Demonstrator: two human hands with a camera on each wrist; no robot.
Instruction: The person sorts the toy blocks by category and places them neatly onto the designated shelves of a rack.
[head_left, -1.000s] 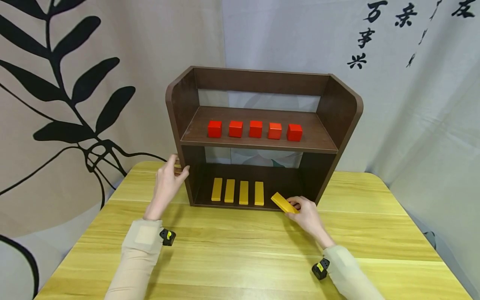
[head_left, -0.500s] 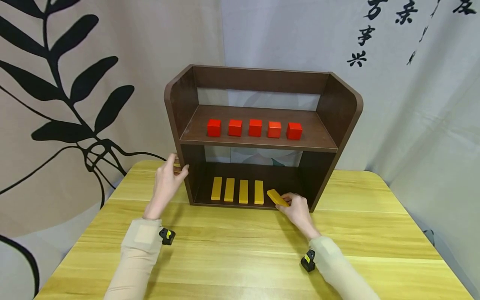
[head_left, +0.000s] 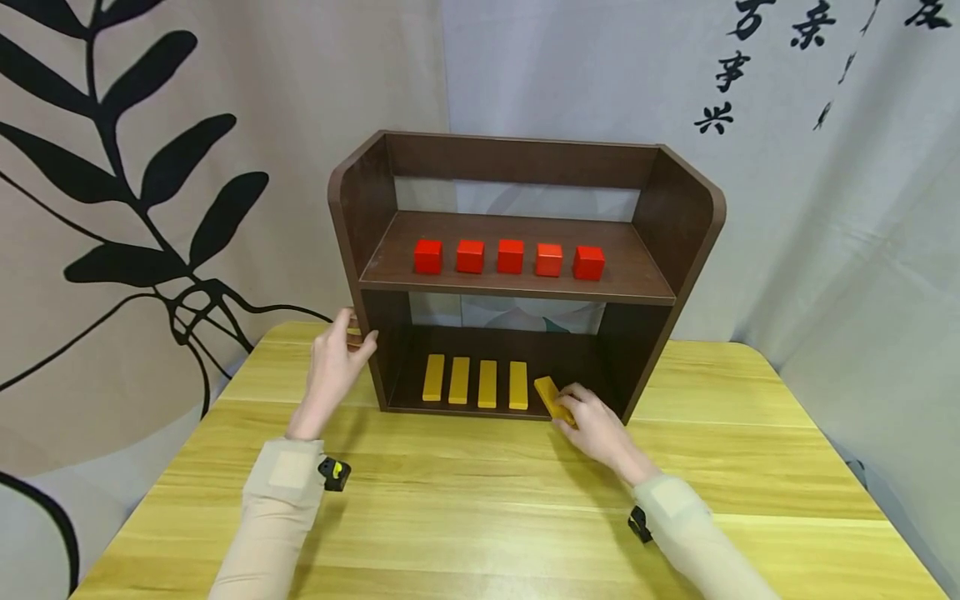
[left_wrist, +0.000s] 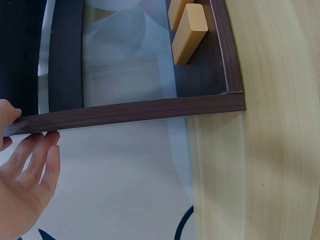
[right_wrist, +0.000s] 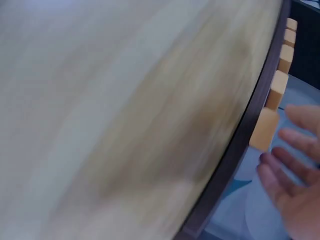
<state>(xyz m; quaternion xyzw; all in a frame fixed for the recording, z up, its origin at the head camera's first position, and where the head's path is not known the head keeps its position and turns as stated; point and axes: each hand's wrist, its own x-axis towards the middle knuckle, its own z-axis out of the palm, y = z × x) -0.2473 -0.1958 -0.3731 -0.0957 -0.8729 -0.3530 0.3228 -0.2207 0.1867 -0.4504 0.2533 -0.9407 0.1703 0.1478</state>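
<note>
A dark brown two-tier shelf point(head_left: 517, 292) stands on the table. My left hand point(head_left: 337, 362) grips the edge of its left side panel, with thumb and fingers on opposite sides in the left wrist view. At the lower tier's front edge, my right hand point(head_left: 596, 425) pinches a yellow block point(head_left: 549, 392) between thumb and fingers. That block leans at an angle beside a row of several upright yellow blocks point(head_left: 487, 383). In the right wrist view the fingertips lie right at the side of the held block point(right_wrist: 264, 129).
Several red cubes point(head_left: 511, 257) sit in a spaced row on the upper tier. The wooden table point(head_left: 465, 500) extends in front of the shelf. Behind it hang pale curtains point(head_left: 562, 75) with dark leaf and character prints.
My right hand has carried the yellow block left to the lower tier and turned it closer to upright. The right forearm then swings outward a little. My left hand stays on the side panel.
</note>
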